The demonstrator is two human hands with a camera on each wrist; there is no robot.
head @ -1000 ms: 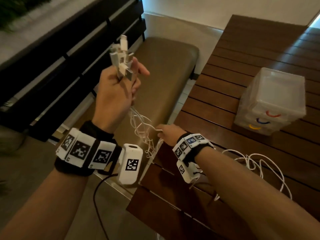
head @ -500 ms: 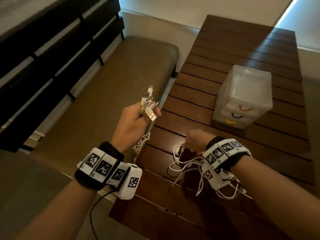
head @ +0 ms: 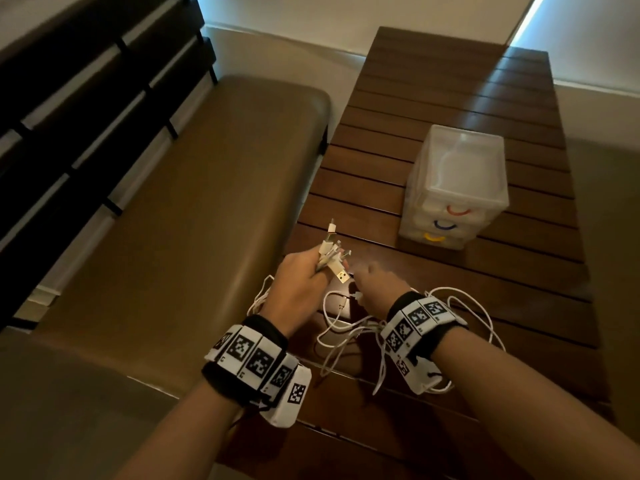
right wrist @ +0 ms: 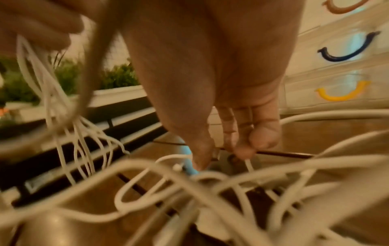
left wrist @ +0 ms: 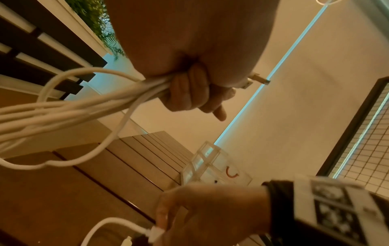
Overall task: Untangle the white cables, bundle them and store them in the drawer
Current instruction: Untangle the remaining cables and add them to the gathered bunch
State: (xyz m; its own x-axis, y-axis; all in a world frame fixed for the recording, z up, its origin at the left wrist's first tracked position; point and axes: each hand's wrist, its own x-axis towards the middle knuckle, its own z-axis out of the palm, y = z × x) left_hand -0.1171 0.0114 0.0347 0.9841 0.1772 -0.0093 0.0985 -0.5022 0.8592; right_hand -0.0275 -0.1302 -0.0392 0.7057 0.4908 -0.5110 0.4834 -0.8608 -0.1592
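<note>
The left hand (head: 298,285) grips the white cables (head: 349,336) in a fist, plugs aimed toward twelve o'clock, while the right hand (head: 377,289) pinches one plug over the table (head: 450,109), drawer unit (head: 457,168) at one o'clock, no legible writing.

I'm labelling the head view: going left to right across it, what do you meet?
Dark slatted backrest → padded bench seat → left hand gripping cable plugs → right hand → clear drawer unit.

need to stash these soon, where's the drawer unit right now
In the head view the clear drawer unit stands on the slatted wooden table, ahead and to the right of both hands, its red, blue and yellow handles facing the person.
</note>
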